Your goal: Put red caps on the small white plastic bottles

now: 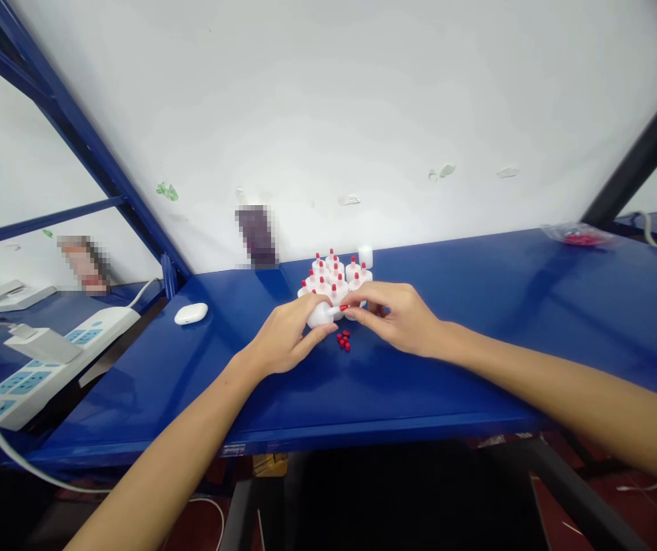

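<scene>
My left hand (pixel 291 334) is closed around a white squeeze bottle (pixel 319 315), which lies tilted on its side with its nozzle pointing right. The thumb and fingertips of my right hand (pixel 396 315) pinch a small red cap (pixel 344 308) at the nozzle's tip. Whether the cap is fully seated I cannot tell. Just behind my hands stands a cluster of upright white bottles (pixel 337 292) with red caps on their nozzles. Several loose red caps (pixel 344 342) lie on the blue table just in front of the held bottle.
On the blue table (pixel 219 390), a white earbud case (pixel 191 314) lies left. A white container (pixel 366 255) stands behind the bottles. A clear bag with red pieces (pixel 584 236) rests far right. A power strip (pixel 64 360) with a cable is at the left. Blue metal posts flank the table.
</scene>
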Available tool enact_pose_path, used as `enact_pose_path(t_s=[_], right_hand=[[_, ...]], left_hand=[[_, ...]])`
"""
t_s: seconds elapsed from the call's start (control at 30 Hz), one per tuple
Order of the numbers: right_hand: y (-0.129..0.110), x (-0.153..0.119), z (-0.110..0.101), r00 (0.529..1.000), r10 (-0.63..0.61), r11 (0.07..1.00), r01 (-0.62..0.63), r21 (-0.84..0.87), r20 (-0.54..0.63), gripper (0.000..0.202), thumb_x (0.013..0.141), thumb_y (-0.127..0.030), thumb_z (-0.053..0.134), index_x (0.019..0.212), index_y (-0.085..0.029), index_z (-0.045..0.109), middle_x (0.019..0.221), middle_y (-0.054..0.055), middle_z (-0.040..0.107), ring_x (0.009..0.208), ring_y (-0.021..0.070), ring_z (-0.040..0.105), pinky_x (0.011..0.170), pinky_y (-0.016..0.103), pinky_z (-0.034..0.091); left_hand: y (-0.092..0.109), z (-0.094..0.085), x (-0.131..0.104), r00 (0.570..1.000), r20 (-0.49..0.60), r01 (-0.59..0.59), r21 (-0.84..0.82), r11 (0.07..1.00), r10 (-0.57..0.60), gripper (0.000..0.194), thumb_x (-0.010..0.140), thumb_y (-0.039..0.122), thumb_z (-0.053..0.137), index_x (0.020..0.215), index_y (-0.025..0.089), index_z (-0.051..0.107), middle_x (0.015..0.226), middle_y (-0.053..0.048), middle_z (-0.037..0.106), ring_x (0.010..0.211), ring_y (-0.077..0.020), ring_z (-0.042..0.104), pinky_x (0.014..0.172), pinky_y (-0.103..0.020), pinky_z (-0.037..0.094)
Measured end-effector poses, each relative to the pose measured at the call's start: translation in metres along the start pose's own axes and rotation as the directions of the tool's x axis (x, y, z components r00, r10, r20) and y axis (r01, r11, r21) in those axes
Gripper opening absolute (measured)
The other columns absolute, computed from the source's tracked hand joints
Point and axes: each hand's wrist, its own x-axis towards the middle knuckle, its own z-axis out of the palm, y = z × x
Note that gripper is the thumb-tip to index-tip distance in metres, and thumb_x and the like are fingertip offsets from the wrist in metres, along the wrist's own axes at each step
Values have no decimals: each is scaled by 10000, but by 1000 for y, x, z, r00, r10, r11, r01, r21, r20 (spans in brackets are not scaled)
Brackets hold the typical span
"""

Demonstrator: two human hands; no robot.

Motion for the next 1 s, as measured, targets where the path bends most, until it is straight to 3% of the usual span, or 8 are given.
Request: enact_pose_path(t_s=[0.2, 0.3, 0.5, 0.57, 0.7, 0.77, 0.83, 1.0], right_hand=[[8, -3, 0, 975, -87, 975, 125, -182, 205, 274, 1023, -288, 411, 1095, -166, 646, 947, 76, 721, 762, 161, 630, 685, 271, 458], [13, -5, 3, 972, -96, 961, 147, -234, 216, 316, 1035, -264, 335, 1050, -169, 636, 926, 88, 704, 779, 175, 622, 693, 276, 454], [6, -2, 7, 985, -3, 997, 16, -74, 174, 228, 1028, -258, 356, 979, -190, 569, 883, 50, 672, 735, 153, 590, 693, 257, 435], [2, 4, 4, 985, 22, 999, -15, -44, 170, 222, 1025, -282, 360, 939, -192, 544, 857, 39, 643, 702, 145, 554, 676, 257, 416], [7, 15, -10, 995, 102, 993, -100, -65, 15, 278, 1018, -337, 338, 836, -198, 495, 761, 13, 566, 657, 137, 484, 646, 267, 370], [15, 19, -17, 983, 186, 974, -185, -131, -7, 298, 1002, -334, 357, 761, -200, 469, 665, -14, 500, 590, 123, 427, 601, 268, 323], [23, 20, -21, 962, 271, 941, -256, -220, 43, 301, 973, -329, 407, 705, -200, 456, 601, -33, 449, 543, 110, 379, 569, 272, 273], [28, 20, -17, 926, 351, 910, -303, -282, 137, 320, 940, -331, 453, 651, -194, 462, 576, -36, 450, 531, 99, 364, 558, 275, 237]], left_hand=[[7, 1, 0, 999, 37, -24, -49, 999, 25, 287, 1006, 403, 430, 1164, 176, 507, 1003, -68, 647, 832, -196, 597, 762, -312, 460], [7, 3, 3, 999, 26, -34, -36, 999, 35, 288, 1011, 408, 406, 1140, 172, 511, 978, -73, 642, 812, -200, 586, 755, -323, 462], [8, 5, 10, 998, 2, -61, 81, 995, 61, 320, 1008, 419, 386, 1139, 151, 501, 1035, -123, 642, 857, -239, 621, 767, -356, 488], [8, 5, 9, 997, -47, -52, 84, 995, 57, 339, 1007, 420, 403, 1202, 156, 488, 1099, -128, 646, 924, -246, 637, 809, -358, 498], [-2, 3, 6, 981, -194, 16, 98, 995, 4, 507, 984, 444, 481, 1407, 188, 369, 1290, -132, 598, 1099, -254, 620, 936, -362, 489], [-10, 0, 4, 968, -245, 90, 104, 991, -62, 570, 963, 461, 524, 1434, 193, 347, 1226, -112, 630, 1031, -236, 643, 890, -341, 509], [-16, -2, 3, 959, -268, 129, 108, 986, -96, 533, 938, 475, 566, 1371, 193, 438, 1122, -84, 663, 909, -205, 654, 811, -309, 519], [-15, -6, 2, 938, -345, 18, 152, 988, 36, 353, 910, 460, 619, 1126, 182, 624, 905, -43, 676, 723, -154, 590, 709, -277, 483]])
